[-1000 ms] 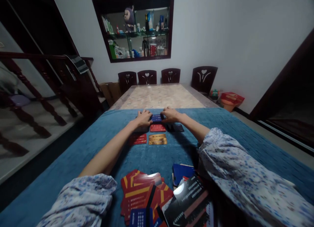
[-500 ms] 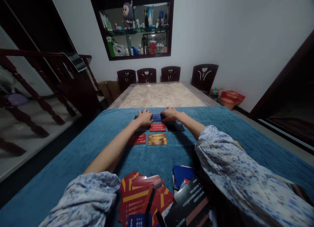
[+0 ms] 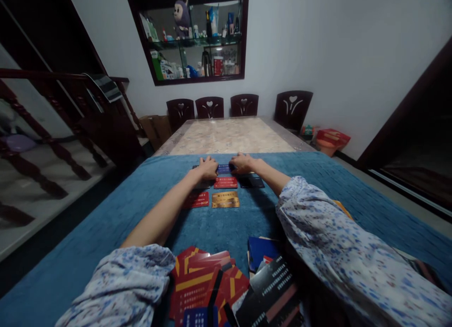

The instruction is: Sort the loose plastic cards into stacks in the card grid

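Two hands have barely shifted in the last second. The left hand (image 3: 207, 167) and right hand (image 3: 243, 164) stay at either end of the blue card (image 3: 224, 168), which lies flat at centre frame on the blue-clothed surface (image 3: 106, 209). Whether the fingers pinch it or only rest on it cannot be told. Just below lie a red card (image 3: 225, 182) and a gold card (image 3: 225, 199). A loose pile of cards (image 3: 208, 284) crowds the bottom edge.

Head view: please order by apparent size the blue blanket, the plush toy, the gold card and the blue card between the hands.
1. blue blanket
2. plush toy and gold card: they look alike; the toy is farther, so unsure
3. blue card, partly covered
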Demonstrator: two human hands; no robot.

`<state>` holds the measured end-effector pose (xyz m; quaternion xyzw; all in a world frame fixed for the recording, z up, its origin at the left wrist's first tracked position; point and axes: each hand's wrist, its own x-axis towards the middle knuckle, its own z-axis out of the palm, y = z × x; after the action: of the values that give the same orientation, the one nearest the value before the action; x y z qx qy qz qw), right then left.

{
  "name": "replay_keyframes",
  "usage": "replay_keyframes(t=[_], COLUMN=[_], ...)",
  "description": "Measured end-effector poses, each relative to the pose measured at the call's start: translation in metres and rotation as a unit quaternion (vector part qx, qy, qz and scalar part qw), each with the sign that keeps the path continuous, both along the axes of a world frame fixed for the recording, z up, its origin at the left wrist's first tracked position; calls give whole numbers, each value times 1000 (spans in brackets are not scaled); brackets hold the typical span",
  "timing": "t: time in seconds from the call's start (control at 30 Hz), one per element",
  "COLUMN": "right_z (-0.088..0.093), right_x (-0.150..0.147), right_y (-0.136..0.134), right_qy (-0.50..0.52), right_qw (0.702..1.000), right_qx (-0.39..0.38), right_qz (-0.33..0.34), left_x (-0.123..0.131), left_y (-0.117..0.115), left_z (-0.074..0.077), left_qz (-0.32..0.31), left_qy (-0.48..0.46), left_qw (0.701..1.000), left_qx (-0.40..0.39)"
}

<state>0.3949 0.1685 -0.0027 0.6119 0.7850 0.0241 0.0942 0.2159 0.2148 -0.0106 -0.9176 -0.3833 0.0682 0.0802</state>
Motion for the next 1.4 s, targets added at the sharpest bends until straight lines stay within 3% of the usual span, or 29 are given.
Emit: replay_keyframes(t=[0.37,0.63,1.03,1.4], right_z=[5,23,47,44], right_x=[-6,0,9,28], right_y=[-7,-25,-83,-149], right_qy=[-29,-15,-4,-3], right_qw=[999,999,993,992], right_qx=[17,41,115,128], right_qz=[12,5,4,-14], left_x=[-3,-12,-15,4], left_y=[-10,-26,-72,-122], left_z=[6,18,20,10], left_qz=[-30,-41,-72,-126], left_qy=[7,-23,-102,-143], left_qw=[999,997,983,974], left_qx=[30,66,135,124])
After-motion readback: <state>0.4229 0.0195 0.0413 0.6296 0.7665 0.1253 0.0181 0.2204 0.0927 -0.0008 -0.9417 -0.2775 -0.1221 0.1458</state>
